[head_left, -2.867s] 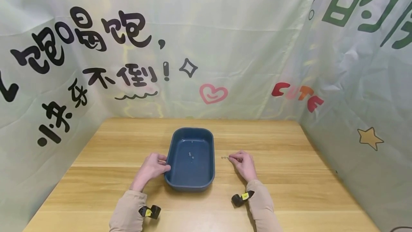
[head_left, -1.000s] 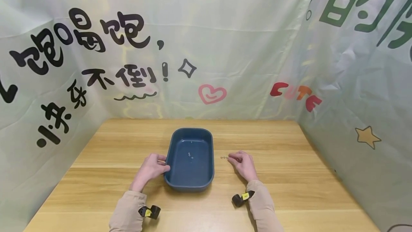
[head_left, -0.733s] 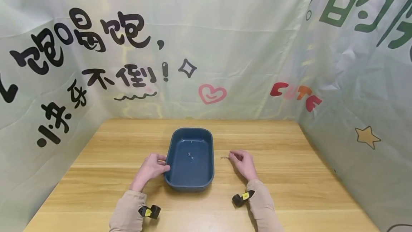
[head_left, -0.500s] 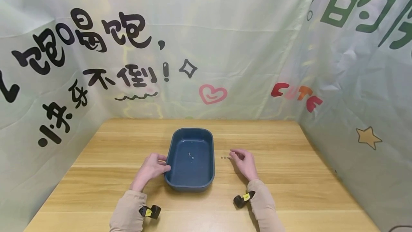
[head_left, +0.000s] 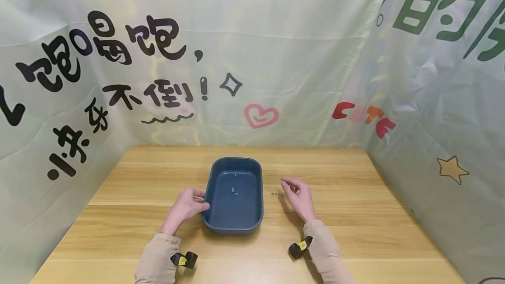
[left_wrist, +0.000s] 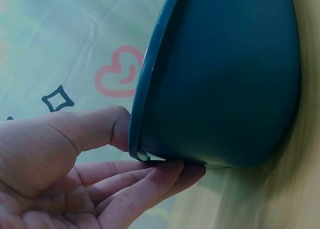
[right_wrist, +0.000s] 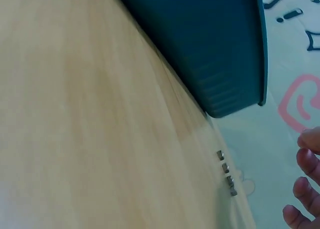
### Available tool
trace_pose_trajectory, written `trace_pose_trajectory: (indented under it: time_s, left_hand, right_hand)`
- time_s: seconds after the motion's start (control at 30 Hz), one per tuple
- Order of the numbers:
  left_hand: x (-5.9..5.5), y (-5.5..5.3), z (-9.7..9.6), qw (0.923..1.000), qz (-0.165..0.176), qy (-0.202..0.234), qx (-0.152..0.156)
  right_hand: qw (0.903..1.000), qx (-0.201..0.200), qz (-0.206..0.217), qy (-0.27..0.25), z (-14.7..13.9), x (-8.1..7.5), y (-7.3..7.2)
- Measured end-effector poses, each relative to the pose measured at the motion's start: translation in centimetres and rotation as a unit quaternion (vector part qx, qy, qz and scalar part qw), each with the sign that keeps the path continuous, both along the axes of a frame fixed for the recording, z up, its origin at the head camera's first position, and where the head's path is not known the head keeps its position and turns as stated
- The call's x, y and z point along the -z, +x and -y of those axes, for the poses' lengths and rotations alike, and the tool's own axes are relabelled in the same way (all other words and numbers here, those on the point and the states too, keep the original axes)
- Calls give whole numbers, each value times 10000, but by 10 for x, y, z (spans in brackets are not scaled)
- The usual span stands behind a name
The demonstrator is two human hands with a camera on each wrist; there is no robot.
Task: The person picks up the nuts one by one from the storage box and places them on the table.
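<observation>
A deep blue rectangular plastic bin (head_left: 232, 214) stands on the wooden table, with several tiny shiny metal pieces (head_left: 232, 189) on its floor. My left hand (head_left: 186, 206) grips its left rim, thumb at the edge and fingers against the outer wall; the left wrist view shows the thumb (left_wrist: 97, 129) at the lip. To the right of the bin lies a short row of several small silvery ring-shaped pieces (right_wrist: 226, 168), like nuts. My right hand (head_left: 300, 197) hovers just above and right of that row, its fingertips (right_wrist: 306, 161) apart and nothing visible between them.
The wooden table (head_left: 367, 214) reaches back to a printed cloth (head_left: 300, 78), which also hangs at the left and right sides. Each sleeve carries a small black wrist camera (head_left: 184, 259) with a yellow label.
My right hand has let go at the right end of the row and risen, so more of the small pieces show. The left hand and the bin have stayed put.
</observation>
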State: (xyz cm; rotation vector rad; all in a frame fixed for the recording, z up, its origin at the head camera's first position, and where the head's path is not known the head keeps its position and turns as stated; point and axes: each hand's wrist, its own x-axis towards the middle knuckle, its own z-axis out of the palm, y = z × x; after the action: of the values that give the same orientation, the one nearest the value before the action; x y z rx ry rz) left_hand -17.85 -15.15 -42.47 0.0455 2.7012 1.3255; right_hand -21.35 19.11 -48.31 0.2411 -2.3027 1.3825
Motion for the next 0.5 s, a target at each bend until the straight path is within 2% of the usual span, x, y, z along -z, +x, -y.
trace_pose_trajectory:
  time_s: [0.13,0.3,0.43,0.5]
  left_hand:
    - [1,-1,0,10000,-32,-44,83]
    - [1,-1,0,10000,22,8,-15]
    - [1,0,-1,9999,52,-33,-81]
    - [1,0,-2,9999,55,-29,-88]
  right_hand:
    - [9992,-84,-309,225,-1,-7,1]
    - [9958,-176,-730,532,-6,-22,-1]
    - [9914,-382,-915,857,-9,-37,-3]
    - [9896,-469,-866,1052,-10,-44,-3]
